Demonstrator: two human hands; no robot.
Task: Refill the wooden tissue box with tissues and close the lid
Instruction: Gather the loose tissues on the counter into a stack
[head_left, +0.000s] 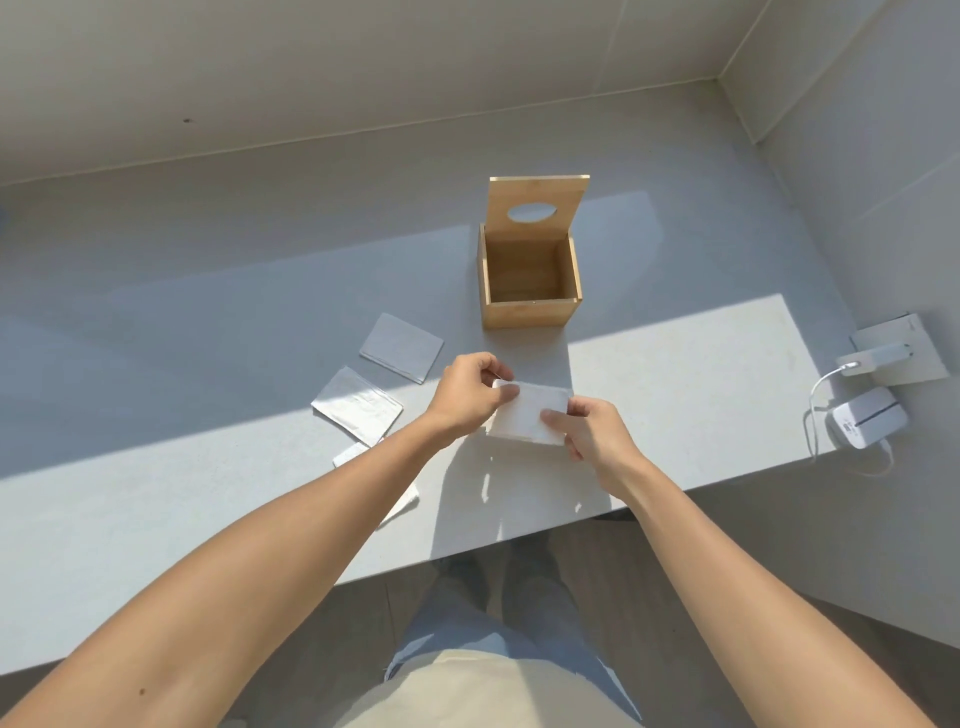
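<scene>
The wooden tissue box (530, 312) stands on the grey counter, empty inside. Its lid (540, 192), with an oval hole, is tipped up at the back. In front of the box I hold a folded white tissue (530, 415) above the counter. My left hand (470, 395) pinches its left end and my right hand (589, 431) grips its right side. Three more folded tissues lie to the left: one (402, 347) in shadow, one (357, 406) in sunlight, and one (349, 455) mostly hidden under my left forearm.
The counter (701, 374) ends at a front edge close to my body and meets walls at the back and right. At the right, a white wall plate with a plug (883, 358) and a small white device with cables (865, 418) sit near the counter's end.
</scene>
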